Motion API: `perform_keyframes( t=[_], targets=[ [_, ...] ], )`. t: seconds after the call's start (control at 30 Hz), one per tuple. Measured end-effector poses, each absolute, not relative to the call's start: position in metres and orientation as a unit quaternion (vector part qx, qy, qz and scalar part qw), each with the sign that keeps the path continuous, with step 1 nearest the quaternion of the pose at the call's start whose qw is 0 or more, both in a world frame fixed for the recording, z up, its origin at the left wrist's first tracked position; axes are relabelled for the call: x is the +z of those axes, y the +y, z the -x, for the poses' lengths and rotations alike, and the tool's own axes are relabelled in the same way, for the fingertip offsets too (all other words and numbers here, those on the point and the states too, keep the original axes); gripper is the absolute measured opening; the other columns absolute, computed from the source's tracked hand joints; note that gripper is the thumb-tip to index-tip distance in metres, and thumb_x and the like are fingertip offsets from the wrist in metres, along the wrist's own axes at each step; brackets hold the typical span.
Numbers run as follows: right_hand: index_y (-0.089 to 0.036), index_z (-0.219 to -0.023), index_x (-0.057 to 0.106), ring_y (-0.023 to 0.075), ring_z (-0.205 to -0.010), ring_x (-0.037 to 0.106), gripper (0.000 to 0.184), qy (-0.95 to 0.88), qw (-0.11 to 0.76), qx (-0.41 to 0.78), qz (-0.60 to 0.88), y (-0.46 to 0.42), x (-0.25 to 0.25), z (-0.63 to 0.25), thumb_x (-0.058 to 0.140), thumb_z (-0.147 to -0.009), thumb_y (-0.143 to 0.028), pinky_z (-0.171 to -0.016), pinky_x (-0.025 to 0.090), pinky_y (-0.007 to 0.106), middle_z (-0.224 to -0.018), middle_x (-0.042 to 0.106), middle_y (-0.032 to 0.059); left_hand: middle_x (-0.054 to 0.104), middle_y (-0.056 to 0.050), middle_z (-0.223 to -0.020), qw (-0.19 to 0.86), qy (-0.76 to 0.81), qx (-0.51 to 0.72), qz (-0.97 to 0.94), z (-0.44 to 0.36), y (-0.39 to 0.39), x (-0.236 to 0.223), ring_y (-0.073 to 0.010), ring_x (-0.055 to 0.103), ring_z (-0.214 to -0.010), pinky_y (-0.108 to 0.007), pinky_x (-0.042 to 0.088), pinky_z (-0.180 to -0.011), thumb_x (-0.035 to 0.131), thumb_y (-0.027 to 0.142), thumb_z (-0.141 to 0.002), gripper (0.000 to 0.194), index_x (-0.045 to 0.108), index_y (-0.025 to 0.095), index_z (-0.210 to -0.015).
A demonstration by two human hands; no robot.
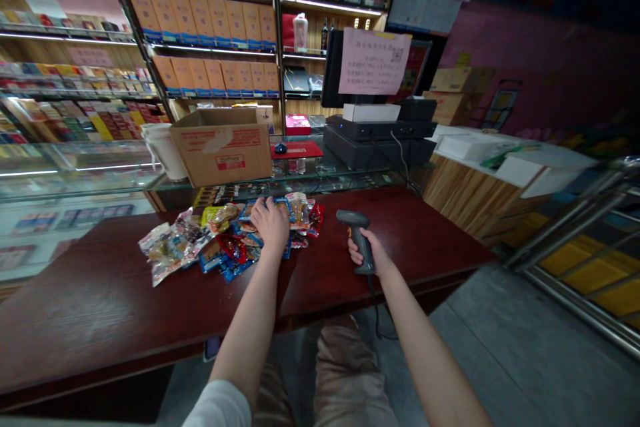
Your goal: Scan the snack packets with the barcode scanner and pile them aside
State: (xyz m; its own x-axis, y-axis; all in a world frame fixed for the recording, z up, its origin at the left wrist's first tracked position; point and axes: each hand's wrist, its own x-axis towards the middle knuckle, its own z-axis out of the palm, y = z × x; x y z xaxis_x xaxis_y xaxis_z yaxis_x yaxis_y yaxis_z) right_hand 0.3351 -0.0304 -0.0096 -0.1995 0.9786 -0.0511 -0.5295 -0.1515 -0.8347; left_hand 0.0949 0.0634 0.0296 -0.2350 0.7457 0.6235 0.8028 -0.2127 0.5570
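In my right hand (373,250) is a dark grey barcode scanner (366,255), gripped by its handle above the brown table, with its head toward the left. Its cable hangs down over the table's front edge. My left hand (271,223) reaches onto a heap of snack packets (225,237), its fingers bent and closed around a blue snack packet (284,203) near the back of the heap. Part of that packet is hidden under the hand. Clear, red, yellow and blue wrappers lie mixed together to the left of the hand.
Behind the heap, an open cardboard box (225,147) stands on the glass counter beside a white jug (165,150). A mouse (281,148) rests on a red mat. Further right are a monitor (334,73) and a black cash drawer (375,145). Metal railings (580,247) stand at right.
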Motion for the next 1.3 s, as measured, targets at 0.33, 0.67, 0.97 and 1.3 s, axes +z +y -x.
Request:
perform_keyframes(
  t=[0.33,0.67,0.97,1.3],
  targets=[
    [-0.028,-0.1,0.039,0.0161,-0.077,0.064,0.037,-0.388,0.66,0.505,0.399,-0.021,0.012,-0.256,0.066,-0.076,-0.038,-0.071,0.052,0.031,-0.085,0.063,-0.0035,0.066,-0.008,-0.087,-0.528,-0.321,-0.475,0.626,-0.141,0.018,0.029,-0.0242,0.064,-0.095,-0.039,0.049,-0.091,0.064,0.047,-0.084,0.033,0.066,0.015,-0.09],
    [-0.026,-0.101,0.061,0.0225,-0.109,0.061,0.025,-0.681,0.477,0.39,0.396,-0.013,0.022,-0.196,0.067,-0.077,-0.028,-0.099,0.046,0.041,-0.106,0.067,0.0048,0.066,-0.002,-0.075,-0.712,-0.295,-0.546,0.328,-0.034,0.007,0.023,-0.0158,0.066,-0.068,-0.028,0.056,-0.062,0.066,0.05,-0.082,0.037,0.059,0.016,-0.095],
    [-0.024,-0.078,0.049,0.0194,-0.072,0.059,0.04,-0.476,0.501,0.287,0.663,0.09,0.007,-0.231,0.08,-0.053,-0.028,-0.063,0.043,0.028,-0.069,0.057,-0.002,0.049,0.004,-0.061,-0.765,-0.232,-0.482,0.359,0.013,0.024,0.034,-0.0035,0.035,-0.038,-0.014,0.03,-0.032,0.059,0.058,-0.083,0.043,0.053,0.017,-0.089],
    [-0.021,-0.072,0.053,0.014,-0.059,0.054,0.029,-0.507,0.519,0.384,0.571,0.094,-0.013,-0.24,0.074,-0.051,-0.02,-0.056,0.042,0.025,-0.061,0.056,-0.005,0.051,0.004,-0.061,-0.77,-0.23,-0.463,0.374,0.013,0.02,0.025,-0.0036,0.034,-0.037,-0.015,0.026,-0.031,0.059,0.062,-0.081,0.047,0.053,0.016,-0.092]
  ],
)
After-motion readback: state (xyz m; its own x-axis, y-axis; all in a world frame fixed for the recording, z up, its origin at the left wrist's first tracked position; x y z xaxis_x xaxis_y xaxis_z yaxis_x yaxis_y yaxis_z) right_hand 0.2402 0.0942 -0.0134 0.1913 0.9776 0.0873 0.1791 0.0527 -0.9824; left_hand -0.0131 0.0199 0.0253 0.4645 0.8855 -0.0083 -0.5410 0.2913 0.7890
